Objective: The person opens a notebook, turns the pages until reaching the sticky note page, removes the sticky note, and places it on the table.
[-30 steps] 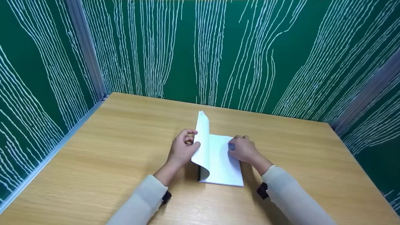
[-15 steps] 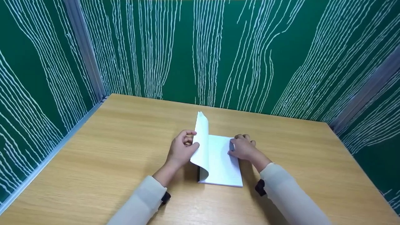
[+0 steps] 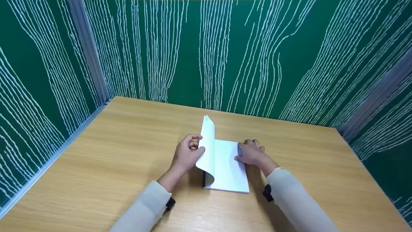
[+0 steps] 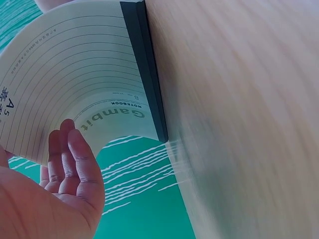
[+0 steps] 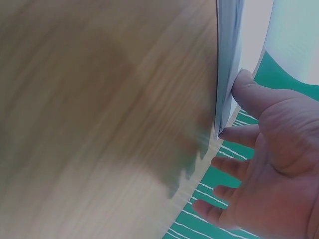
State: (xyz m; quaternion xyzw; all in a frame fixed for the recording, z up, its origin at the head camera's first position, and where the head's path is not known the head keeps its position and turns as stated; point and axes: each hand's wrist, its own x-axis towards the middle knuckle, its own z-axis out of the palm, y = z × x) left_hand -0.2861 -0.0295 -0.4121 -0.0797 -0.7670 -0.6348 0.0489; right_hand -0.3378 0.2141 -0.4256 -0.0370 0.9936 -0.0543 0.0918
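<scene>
Notebook (image 3: 230, 170): laid on the table (image 3: 128, 145) between both hands; white page exposed, cover (image 3: 208, 145) raised and curled leftward, outer face ruled and printed "Gambit", black spine (image 4: 144, 69).
Change: cover held as a second ago; right fingers reached slightly farther past the page edge.
Left hand (image 3: 186, 154): cover edge pinched by thumb and index.
Right hand (image 3: 252, 154): fingers spread apart; page touched by thumb, notebook's edge by index.

One notebook (image 3: 228, 167); two grips (image 3: 187, 154) (image 3: 252, 154); two sleeves (image 3: 143, 206) (image 3: 301, 201); two wrist devices (image 3: 170, 204) (image 3: 267, 193); one table (image 3: 128, 138).
</scene>
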